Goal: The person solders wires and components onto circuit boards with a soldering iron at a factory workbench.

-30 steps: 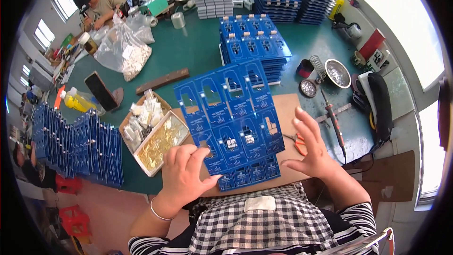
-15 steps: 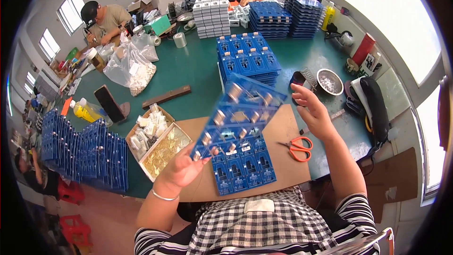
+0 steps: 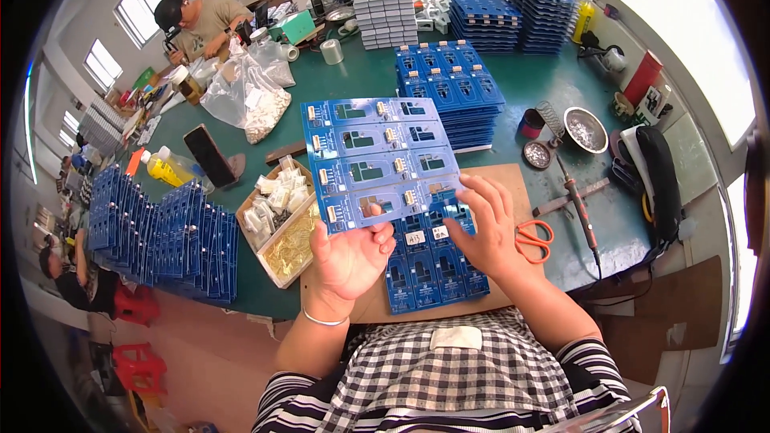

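Panel (image 3: 365, 152), blue and set with pale connectors (image 3: 400, 165), is held tilted above a sheet of cardboard (image 3: 513, 188). Its lower edge is gripped by the left hand (image 3: 350, 261), palm upturned, a fingertip (image 3: 374, 210) seen through the board. At the panel's four o'clock, the right hand (image 3: 488, 228) is held with fingers spread and thumb apart; whether the panel is touched by it cannot be told. At the held panel's five o'clock, a second panel (image 3: 437, 277) is laid on the cardboard, partly hidden. Orange-handled scissors (image 3: 532, 240) are seen at the right hand's three o'clock, a tray (image 3: 270, 271) of thin golden pieces (image 3: 295, 242) at the left hand's ten o'clock.
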Demonstrator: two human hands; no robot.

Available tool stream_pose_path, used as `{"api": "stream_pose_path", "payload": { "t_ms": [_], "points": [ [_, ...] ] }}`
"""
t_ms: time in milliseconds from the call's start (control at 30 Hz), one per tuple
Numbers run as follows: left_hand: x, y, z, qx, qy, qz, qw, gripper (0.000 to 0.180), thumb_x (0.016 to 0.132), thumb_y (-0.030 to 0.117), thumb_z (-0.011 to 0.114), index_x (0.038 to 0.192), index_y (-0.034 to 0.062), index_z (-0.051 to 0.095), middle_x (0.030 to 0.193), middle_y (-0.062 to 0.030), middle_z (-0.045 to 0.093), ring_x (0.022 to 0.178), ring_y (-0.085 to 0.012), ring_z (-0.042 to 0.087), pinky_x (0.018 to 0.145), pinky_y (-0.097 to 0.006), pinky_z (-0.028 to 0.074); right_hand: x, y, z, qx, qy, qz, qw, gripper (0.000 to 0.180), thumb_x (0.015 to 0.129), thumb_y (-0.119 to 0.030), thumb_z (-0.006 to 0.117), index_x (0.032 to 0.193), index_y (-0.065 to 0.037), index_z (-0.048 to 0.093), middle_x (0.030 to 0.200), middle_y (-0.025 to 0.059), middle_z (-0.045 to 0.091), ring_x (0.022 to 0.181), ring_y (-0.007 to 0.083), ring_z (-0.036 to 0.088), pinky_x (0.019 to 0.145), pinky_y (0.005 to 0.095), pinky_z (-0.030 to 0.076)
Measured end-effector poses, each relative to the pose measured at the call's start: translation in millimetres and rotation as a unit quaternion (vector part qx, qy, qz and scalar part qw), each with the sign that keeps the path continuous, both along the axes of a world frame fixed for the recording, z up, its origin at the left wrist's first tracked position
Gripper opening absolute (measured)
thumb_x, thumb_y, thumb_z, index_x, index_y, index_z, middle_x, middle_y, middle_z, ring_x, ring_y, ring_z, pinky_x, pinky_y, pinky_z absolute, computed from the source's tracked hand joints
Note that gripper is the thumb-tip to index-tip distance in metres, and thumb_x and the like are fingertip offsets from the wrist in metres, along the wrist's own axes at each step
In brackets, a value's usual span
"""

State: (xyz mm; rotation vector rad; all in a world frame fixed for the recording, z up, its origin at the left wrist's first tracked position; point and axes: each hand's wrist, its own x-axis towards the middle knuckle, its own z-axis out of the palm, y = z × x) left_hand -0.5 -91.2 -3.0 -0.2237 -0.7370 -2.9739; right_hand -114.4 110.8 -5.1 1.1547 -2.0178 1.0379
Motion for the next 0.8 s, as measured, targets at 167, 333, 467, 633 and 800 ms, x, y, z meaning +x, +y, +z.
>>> {"api": "stream_pose_path", "payload": {
  "t_ms": [167,333,467,633,800],
  "points": [
    [7,18,21,0.034,-0.016,-0.010,0.999,0.081,0.077,0.067,0.064,0.123,0.0020,0.051,0.097,-0.0047,0.049,0.088,-0.0186,0.045,0.077,-0.031,0.039,-7,-5,13,-0.007,0.052,-0.024,0.998,0.035,0.071,-0.011,0.074,0.103,-0.013,0.061,0.107,0.0016,0.059,0.097,0.0233,0.054,0.085,0.0378,0.037],
    [7,26,28,0.040,0.014,-0.017,0.999,0.082,0.078,0.068,0.062,0.126,0.0026,0.050,0.100,-0.0045,0.049,0.089,-0.0182,0.045,0.077,-0.031,0.039,-11,-3,19,-0.001,0.122,-0.049,0.991,0.028,0.070,-0.008,0.072,0.095,-0.016,0.062,0.095,-0.0025,0.059,0.088,0.0191,0.056,0.080,0.0350,0.038],
    [5,31,29,0.040,0.017,-0.029,0.999,0.081,0.079,0.070,0.058,0.126,0.0042,0.050,0.099,-0.0030,0.049,0.089,-0.0177,0.044,0.078,-0.032,0.037,-20,3,17,0.001,0.182,-0.035,0.983,0.029,0.067,-0.006,0.069,0.095,-0.011,0.064,0.093,-0.0012,0.060,0.082,0.0185,0.055,0.073,0.0340,0.039],
    [2,39,28,-0.008,0.005,-0.014,1.000,0.088,0.079,0.072,0.056,0.132,0.0026,0.048,0.100,-0.0022,0.050,0.088,-0.0166,0.045,0.079,-0.030,0.037,-30,12,24,-0.035,0.220,-0.033,0.974,0.027,0.066,-0.002,0.071,0.092,-0.007,0.066,0.090,0.0004,0.061,0.078,0.0201,0.055,0.068,0.0317,0.043],
    [2,32,11,-0.209,0.059,0.109,0.970,0.058,0.088,0.046,0.064,0.123,0.0000,0.057,0.096,0.0015,0.051,0.084,-0.0089,0.043,0.074,-0.024,0.036,-37,27,53,-0.093,0.178,-0.033,0.979,0.028,0.062,0.009,0.073,0.085,-0.003,0.063,0.080,0.0051,0.061,0.069,0.0239,0.054,0.059,0.0331,0.045]
  ]
}}
